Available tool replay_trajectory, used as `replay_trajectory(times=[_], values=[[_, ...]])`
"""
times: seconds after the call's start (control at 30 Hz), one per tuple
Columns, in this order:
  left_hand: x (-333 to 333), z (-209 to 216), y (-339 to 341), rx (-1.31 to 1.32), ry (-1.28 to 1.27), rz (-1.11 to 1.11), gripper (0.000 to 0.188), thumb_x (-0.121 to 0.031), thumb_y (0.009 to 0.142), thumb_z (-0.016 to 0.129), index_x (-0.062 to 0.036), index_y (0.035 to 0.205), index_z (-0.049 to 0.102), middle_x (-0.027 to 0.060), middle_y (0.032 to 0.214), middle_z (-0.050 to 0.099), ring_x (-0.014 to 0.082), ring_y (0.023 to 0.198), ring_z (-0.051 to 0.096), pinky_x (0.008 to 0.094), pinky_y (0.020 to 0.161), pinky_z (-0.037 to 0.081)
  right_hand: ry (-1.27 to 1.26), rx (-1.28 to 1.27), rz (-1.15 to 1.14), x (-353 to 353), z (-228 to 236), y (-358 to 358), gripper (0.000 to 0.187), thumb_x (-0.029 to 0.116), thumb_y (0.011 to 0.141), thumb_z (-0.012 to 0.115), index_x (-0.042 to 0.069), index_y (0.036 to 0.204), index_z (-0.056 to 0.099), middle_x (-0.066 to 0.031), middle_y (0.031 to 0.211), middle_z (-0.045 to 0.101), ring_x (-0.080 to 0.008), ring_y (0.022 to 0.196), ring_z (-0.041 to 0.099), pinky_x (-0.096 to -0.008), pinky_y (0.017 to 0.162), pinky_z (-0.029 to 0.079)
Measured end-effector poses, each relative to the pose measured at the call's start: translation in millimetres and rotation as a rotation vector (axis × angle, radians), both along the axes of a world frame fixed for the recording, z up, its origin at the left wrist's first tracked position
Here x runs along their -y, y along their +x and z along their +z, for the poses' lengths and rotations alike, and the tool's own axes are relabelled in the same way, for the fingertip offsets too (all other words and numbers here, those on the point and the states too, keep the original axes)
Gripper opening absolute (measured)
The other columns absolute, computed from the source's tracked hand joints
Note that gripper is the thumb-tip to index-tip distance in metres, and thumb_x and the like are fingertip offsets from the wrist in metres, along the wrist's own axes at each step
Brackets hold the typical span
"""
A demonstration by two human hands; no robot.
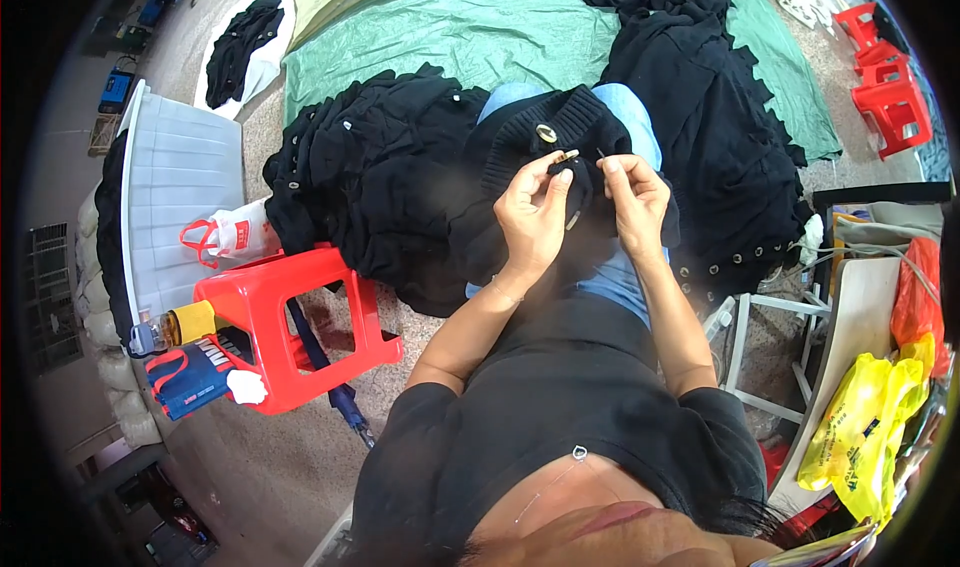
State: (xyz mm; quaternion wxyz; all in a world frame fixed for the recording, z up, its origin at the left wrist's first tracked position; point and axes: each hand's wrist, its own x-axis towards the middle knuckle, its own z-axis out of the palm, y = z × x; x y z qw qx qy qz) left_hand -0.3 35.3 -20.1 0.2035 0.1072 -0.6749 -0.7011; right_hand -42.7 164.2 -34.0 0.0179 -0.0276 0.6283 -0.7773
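Now, left hand (533,212): thumb and finger pinched on a small button (567,156).
Right hand (637,202): fingertips closed, apparently on a thin dark thing (600,153), too small to identify.
Button: touching the left hand, just left of the right fingertips, long axis slanting up rightward.
Black garment (500,162): across the jeans (640,122), beneath both hands.

– What materials do we see?
– We see black cloth (505,147), matt and ribbed, with a glossy button (545,134).
– And the red stool (262,312)?
– We see smooth, shiny plastic there; the green sheet (450,37) looks wrinkled, slightly glossy.
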Motion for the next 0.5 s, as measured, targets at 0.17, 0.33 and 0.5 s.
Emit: replay_trajectory(times=[0.17, 0.33, 0.5], values=[[-1.6, -1.3, 0.3, 0.003, -0.012, 0.013, 0.026, 0.001, 0.089, 0.067, 0.0054, 0.115, 0.064, 0.0072, 0.101, 0.07, 0.0081, 0.087, 0.064, 0.0208, 0.08, 0.051, 0.074, -0.04, -0.002, 3.7, 4.7, 3.2, 0.012, 0.013, 0.093, 0.067, 0.001, 0.093, 0.068, 0.006, 0.076, 0.061, -0.0005, 0.065, 0.05, -0.017, 0.059, 0.039], [-2.2, 1.0, 1.3, -0.011, -0.029, 0.03, 0.026, 0.0, 0.089, 0.067, 0.0048, 0.115, 0.064, 0.006, 0.098, 0.07, 0.0065, 0.084, 0.063, 0.0199, 0.076, 0.05, 0.381, -0.106, -0.033, 5.0, 24.6, 16.0, 0.015, 0.015, 0.089, 0.07, 0.0, 0.093, 0.069, -0.0011, 0.074, 0.067, -0.004, 0.066, 0.057, -0.021, 0.06, 0.046], [-3.9, 0.0, 2.3, -0.01, -0.108, 0.045, 0.027, -0.002, 0.089, 0.068, 0.0042, 0.115, 0.065, 0.0051, 0.093, 0.071, 0.0056, 0.079, 0.062, 0.0197, 0.073, 0.05, 0.461, -0.135, -0.057, 6.9, 27.9, 14.8, 0.017, 0.016, 0.087, 0.071, 0.0, 0.092, 0.069, -0.0037, 0.072, 0.068, -0.0057, 0.065, 0.06, -0.0221, 0.06, 0.048]])
